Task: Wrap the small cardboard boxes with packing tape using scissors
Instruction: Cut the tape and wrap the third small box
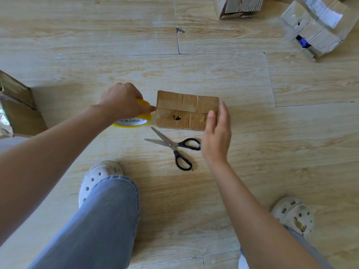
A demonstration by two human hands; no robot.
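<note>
The left hand (122, 101) curls its grip round the tape roll (134, 122) at the left end of the cardboard box (186, 109). The right hand (216, 134), fingers straight and holding nothing, is at its right end. A strip seems to be starting: next pull tape across, then take the scissors (172, 145) lying nearer.

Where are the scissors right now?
In the head view the scissors lie open on the floor, just nearer the person than the small cardboard box and immediately left of the right hand.
</note>
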